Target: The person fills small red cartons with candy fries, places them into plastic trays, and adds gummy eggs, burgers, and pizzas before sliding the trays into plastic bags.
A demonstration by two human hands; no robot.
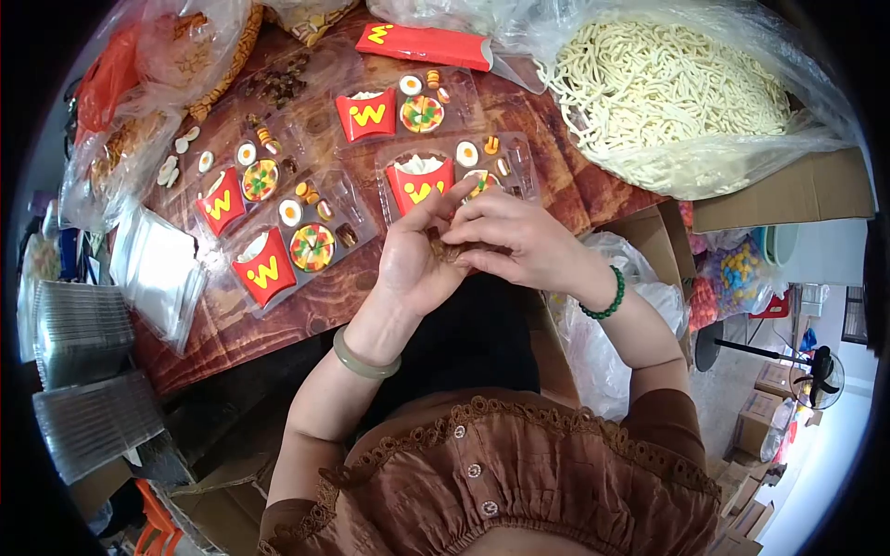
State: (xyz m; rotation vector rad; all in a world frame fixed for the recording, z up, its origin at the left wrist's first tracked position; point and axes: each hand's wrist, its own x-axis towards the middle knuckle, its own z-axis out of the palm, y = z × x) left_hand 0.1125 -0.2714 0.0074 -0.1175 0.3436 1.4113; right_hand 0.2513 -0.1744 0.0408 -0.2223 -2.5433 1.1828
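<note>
My left hand (414, 266) is turned palm up and cupped around small brown pieces (446, 248), partly hidden by fingers. My right hand (510, 238) reaches over that palm with fingers pinched together; what they hold, if anything, is hidden. Just beyond both hands lies a clear plastic tray (525, 153) with a miniature red fries box (414, 183), a fried egg (466, 153) and a pizza (477, 183), partly covered by my fingers. Similar filled trays lie farther left and behind, one with a fries box (263, 268) and a pizza (312, 247).
A big plastic bag of pale fry-shaped sticks (677, 93) sits at the back right. Clear film sleeves (158, 273) lie at the left edge, near stacked clear trays (83, 334). A red packet (425, 46) and dark small pieces (278, 83) lie toward the back.
</note>
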